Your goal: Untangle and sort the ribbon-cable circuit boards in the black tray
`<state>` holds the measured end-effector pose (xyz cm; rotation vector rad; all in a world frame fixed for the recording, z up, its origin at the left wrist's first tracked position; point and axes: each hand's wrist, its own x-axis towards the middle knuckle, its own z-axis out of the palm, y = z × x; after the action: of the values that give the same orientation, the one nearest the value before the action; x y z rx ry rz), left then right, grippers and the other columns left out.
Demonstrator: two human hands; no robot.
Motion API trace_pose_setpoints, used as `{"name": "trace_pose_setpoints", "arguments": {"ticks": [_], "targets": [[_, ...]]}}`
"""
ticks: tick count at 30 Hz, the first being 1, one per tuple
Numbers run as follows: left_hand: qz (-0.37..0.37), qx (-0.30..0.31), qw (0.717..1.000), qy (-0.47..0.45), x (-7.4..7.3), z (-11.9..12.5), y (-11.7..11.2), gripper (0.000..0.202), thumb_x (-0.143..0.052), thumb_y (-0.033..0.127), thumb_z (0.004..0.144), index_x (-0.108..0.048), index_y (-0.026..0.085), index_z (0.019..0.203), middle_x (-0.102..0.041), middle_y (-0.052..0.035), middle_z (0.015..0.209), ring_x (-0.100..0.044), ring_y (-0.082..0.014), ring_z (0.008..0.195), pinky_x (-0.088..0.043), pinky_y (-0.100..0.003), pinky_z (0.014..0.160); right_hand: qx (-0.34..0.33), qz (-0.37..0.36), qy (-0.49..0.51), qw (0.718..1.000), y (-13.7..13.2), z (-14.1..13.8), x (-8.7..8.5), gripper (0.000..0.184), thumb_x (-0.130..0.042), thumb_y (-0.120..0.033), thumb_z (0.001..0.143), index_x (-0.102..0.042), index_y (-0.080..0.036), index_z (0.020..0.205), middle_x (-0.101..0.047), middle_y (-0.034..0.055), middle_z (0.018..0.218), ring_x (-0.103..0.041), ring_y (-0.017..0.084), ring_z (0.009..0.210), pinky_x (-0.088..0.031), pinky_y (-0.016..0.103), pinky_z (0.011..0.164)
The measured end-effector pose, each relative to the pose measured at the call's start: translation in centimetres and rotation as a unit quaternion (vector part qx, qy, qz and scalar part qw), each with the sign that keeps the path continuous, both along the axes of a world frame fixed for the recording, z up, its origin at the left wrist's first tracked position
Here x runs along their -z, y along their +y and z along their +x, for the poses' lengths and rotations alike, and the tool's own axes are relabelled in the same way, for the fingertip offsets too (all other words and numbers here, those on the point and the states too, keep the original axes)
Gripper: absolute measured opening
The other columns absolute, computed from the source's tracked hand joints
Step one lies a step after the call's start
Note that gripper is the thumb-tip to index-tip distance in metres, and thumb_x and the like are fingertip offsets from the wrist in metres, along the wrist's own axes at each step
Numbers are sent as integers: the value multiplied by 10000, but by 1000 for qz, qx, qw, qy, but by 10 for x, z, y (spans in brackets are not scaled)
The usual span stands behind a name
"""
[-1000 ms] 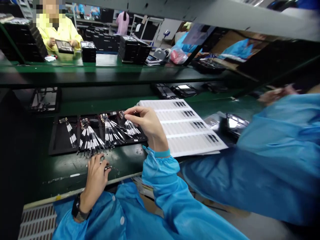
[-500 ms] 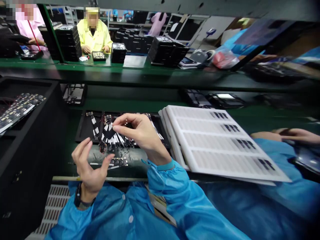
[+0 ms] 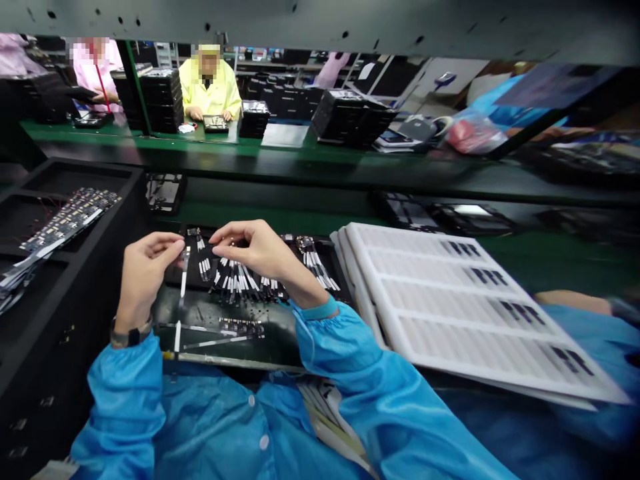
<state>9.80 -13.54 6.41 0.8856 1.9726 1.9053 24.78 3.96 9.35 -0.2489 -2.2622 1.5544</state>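
My left hand (image 3: 147, 270) pinches a thin flex cable (image 3: 182, 293) between thumb and forefinger at its upper end. The cable hangs down, dark with white patches along it. Over the black foam tray (image 3: 173, 283) hovers my right hand (image 3: 250, 247), its thumb and fingertips slightly apart with nothing visible between them. Flex cables with white strips (image 3: 240, 280) fan out in the tray below it, and another bunch (image 3: 320, 267) lies at its right end. In front of the tray, a small circuit board strip (image 3: 243, 327) rests on the green bench.
Stacked white slotted trays (image 3: 420, 293) lie at the right, beside a co-worker's blue sleeve (image 3: 585, 333). A tall black foam box (image 3: 100, 267) with circuit boards (image 3: 75, 217) stands at the left. Across the bench sits a person in yellow (image 3: 210, 83).
My left hand has risen from its spread pose near the bench and now holds a flex cable. My right hand has shifted slightly left and its fingertips have parted. The view has tilted up.
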Motion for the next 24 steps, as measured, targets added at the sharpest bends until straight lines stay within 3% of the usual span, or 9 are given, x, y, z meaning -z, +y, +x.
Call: {"name": "trace_pose_setpoints", "arguments": {"ticks": [2,5,9,13,17,20,22,24], "targets": [[-67,30,997,8,9,-22,22,233,-807,330,779,-820,144,919,-774,-43,759,-682,-157,612,-558,-266,611,21,27,-56,998,15,-19,10,107,-775,-195,869,-811,-128,944,-764,44,782,-684,151,734,-502,250,695],[-164,20,984,62,27,-50,59,159,-735,267,797,-802,130,842,-783,-74,765,-699,-179,677,-542,-268,644,67,84,-171,979,35,-52,27,76,-740,-109,876,-812,-118,898,-780,62,802,-695,155,751,-493,238,687],[-215,1,971,106,46,-76,98,63,-730,179,776,-779,150,749,-779,-83,755,-714,-212,767,-522,-287,717,112,143,-242,953,53,-86,45,110,-726,-62,852,-813,-126,868,-793,91,851,-716,190,835,-505,257,736],[-259,-1,955,146,60,-88,119,80,-711,147,810,-774,162,762,-782,-94,806,-708,-227,824,-513,-315,789,137,157,-283,936,66,-106,59,67,-743,-77,834,-782,-131,828,-759,104,788,-715,222,837,-519,291,753],[-293,-6,936,194,68,-91,128,131,-718,132,812,-739,194,699,-747,-116,820,-679,-294,978,-505,-388,921,159,175,-304,923,73,-121,72,71,-795,-127,818,-730,-156,809,-748,110,830,-717,246,882,-543,320,781],[-293,-23,926,237,61,-91,124,132,-730,146,817,-730,207,700,-754,-150,972,-606,-361,1186,-446,-467,1073,172,190,-289,922,74,-122,74,151,-755,-52,801,-702,-167,883,-760,131,963,-718,276,978,-551,345,826],[-287,-39,922,257,51,-86,111,87,-712,173,853,-755,201,783,-756,-159,1110,-574,-374,1243,-420,-499,1112,163,195,-261,931,74,-115,68,270,-692,11,792,-686,-154,1005,-760,144,1052,-711,277,1022,-546,346,863],[-265,-47,927,260,41,-70,86,89,-689,210,894,-772,195,867,-763,-143,1119,-611,-343,1168,-449,-480,1081,145,193,-232,942,75,-100,58,377,-624,45,803,-643,-138,1133,-761,129,1075,-706,249,1031,-535,328,893]]}}
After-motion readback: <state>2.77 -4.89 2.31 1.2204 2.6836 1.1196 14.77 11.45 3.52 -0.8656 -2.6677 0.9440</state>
